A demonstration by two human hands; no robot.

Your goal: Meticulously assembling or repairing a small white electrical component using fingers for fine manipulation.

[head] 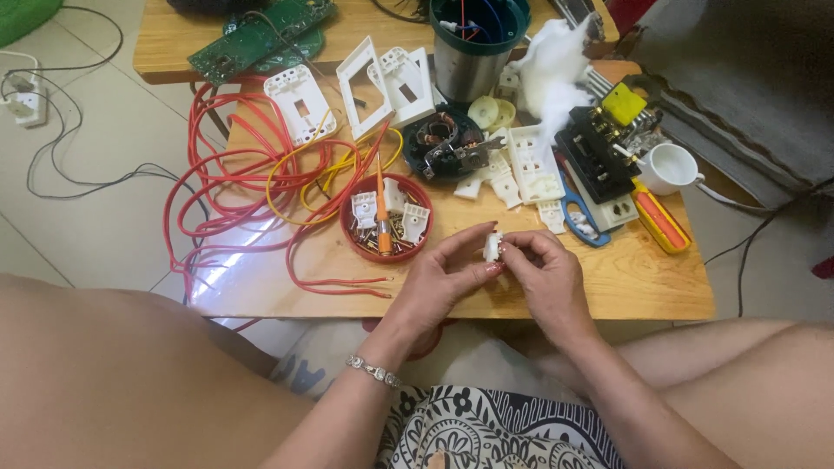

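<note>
While both forearms reach in over the table (pixel 625 287), the left hand (pixel 443 274) and right hand (pixel 543 269) meet above its near edge, fingertips pinching a small white plastic switch part (pixel 493 247) between them. A red bowl (pixel 387 227) of screws sits just left.

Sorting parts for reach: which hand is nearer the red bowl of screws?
Left. The left hand sits just below-right of the red bowl; the right hand is farther right.

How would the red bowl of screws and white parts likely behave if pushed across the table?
The red bowl looks shallow and wide, so it would probably slide, not tip. The orange screwdriver leaning over its rim could roll off. Loose contents would likely rattle.
</note>
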